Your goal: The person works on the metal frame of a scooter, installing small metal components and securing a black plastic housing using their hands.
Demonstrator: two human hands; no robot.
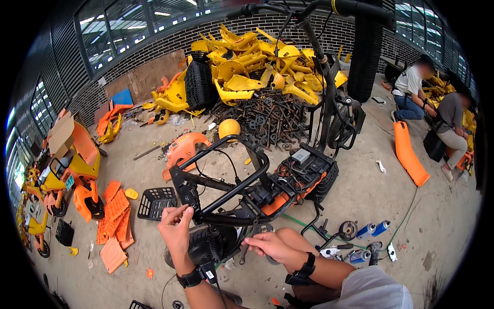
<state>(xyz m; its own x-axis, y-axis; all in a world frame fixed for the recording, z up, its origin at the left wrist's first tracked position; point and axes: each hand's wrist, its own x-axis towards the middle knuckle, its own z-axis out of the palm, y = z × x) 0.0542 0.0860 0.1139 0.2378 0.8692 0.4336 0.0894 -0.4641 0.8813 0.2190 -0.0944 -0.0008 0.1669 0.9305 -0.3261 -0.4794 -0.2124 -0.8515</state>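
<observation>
A stripped black scooter frame (229, 193) stands in front of me, its battery bay and wiring bare. My left hand (176, 229) is at the frame's rear left end, thumb and finger pinched beside a bracket with holes. Whatever sits between those fingertips is too small to make out. Lower down, by the rear wheel (200, 246) and shock absorber (214, 241), my right hand (268, 246) is closed around a slim metal tool (244, 254) that looks like a wrench. Its far part is hidden by the fingers.
Yellow panels (247, 56) are heaped by the wall behind dark metal parts (267, 116). A black basket (157, 202) and orange panels (114, 213) lie left. Blue spray cans (366, 230) and a brake drum (348, 229) sit right. Two people (410, 87) crouch or sit far right.
</observation>
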